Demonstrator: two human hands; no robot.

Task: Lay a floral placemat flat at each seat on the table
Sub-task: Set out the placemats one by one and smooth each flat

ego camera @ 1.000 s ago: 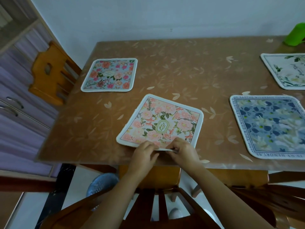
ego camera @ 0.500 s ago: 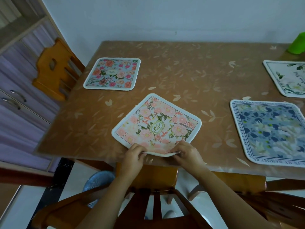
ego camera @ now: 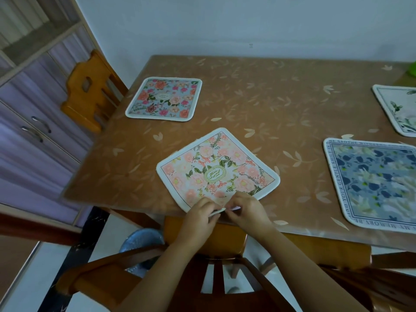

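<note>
A pink floral placemat (ego camera: 217,170) lies on the brown table (ego camera: 258,102), turned like a diamond, its near corner at the front edge. My left hand (ego camera: 200,213) and my right hand (ego camera: 246,210) both pinch that near corner, fingers almost touching. A blue-and-pink floral placemat (ego camera: 163,97) lies flat at the left end of the table. A navy-and-grey floral placemat (ego camera: 373,185) lies flat at the right front. A white leafy placemat (ego camera: 398,109) sits at the far right, partly cut off.
A wooden chair (ego camera: 90,91) stands at the table's left end. Another chair's back (ego camera: 213,266) is right below my arms. A purple cabinet (ego camera: 29,122) fills the left side. A blue bin (ego camera: 140,242) sits on the floor under the table edge. A green object (ego camera: 413,68) shows at the right edge.
The pink placemat has rotated further into a diamond shape and my hands have come together on its near corner. The camera view has shifted a little right.
</note>
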